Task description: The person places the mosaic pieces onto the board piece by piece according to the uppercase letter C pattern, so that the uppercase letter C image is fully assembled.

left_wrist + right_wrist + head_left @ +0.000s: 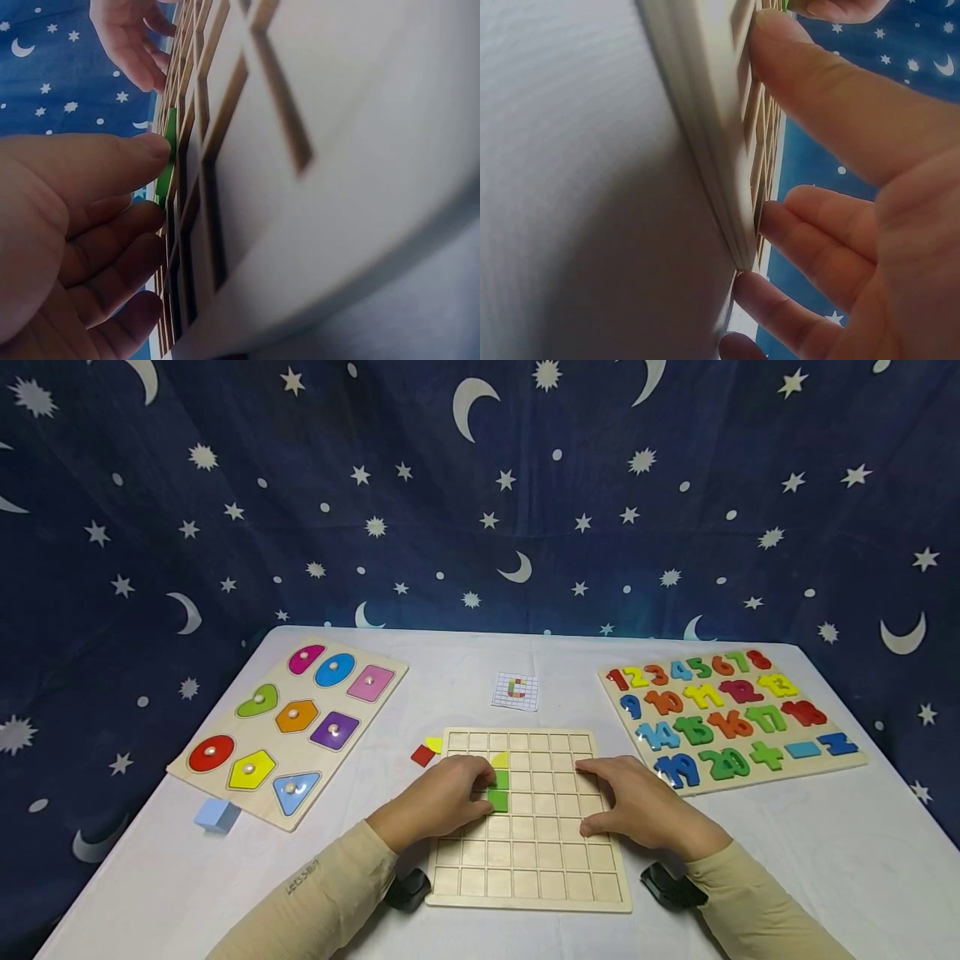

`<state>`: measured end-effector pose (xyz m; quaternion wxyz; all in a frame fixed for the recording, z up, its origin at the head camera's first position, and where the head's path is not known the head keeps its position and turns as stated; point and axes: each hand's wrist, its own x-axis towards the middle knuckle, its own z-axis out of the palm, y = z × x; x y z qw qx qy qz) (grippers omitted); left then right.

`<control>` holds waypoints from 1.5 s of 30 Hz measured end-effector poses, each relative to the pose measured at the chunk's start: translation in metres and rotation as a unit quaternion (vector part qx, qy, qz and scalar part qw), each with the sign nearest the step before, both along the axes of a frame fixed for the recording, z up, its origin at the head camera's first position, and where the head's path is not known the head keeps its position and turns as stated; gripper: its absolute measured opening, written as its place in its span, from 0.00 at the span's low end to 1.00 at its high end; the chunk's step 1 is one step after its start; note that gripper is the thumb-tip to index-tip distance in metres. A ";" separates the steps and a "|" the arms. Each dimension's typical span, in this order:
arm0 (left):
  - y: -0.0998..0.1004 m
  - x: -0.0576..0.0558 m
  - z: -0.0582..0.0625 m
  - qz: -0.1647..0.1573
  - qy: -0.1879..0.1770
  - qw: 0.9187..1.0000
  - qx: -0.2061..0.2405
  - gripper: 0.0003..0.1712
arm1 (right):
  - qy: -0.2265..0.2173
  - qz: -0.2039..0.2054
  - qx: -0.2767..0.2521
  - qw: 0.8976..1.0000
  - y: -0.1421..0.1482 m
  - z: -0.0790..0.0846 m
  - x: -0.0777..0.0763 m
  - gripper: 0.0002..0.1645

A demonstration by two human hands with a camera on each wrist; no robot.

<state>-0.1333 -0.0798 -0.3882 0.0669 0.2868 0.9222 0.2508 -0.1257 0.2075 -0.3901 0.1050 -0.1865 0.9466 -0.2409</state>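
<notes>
A pale wooden grid board (525,885) lies flat in front of me. Two green squares (497,802) sit one below the other in its cells, with a yellow curved piece (500,761) above them. My left hand (442,797) reaches over the board's left side, thumb tip against a green square (169,161) in the left wrist view and the other fingers loosely bent beside it. My right hand (637,797) rests at the board's right edge, thumb and fingers spread apart on it with nothing between them.
A red square (423,755) and a yellow piece (433,744) lie left of the board. Behind it is a pattern card (516,691). A shape puzzle (288,743) and light-blue block (217,816) stand left, a number puzzle (813,762) right.
</notes>
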 end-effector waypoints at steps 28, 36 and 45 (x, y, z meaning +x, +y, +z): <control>0.003 0.000 0.000 0.001 0.019 1.000 -0.016 0.19 | 0.009 0.009 -0.001 1.000 0.001 -0.001 -0.001 0.51; 0.001 0.001 0.002 0.018 0.004 1.000 -0.009 0.20 | 0.001 0.004 -0.003 1.000 0.001 -0.001 0.000 0.51; -0.012 0.000 0.010 0.039 -0.013 0.999 0.022 0.20 | -0.001 0.001 -0.004 1.000 0.001 -0.001 0.000 0.51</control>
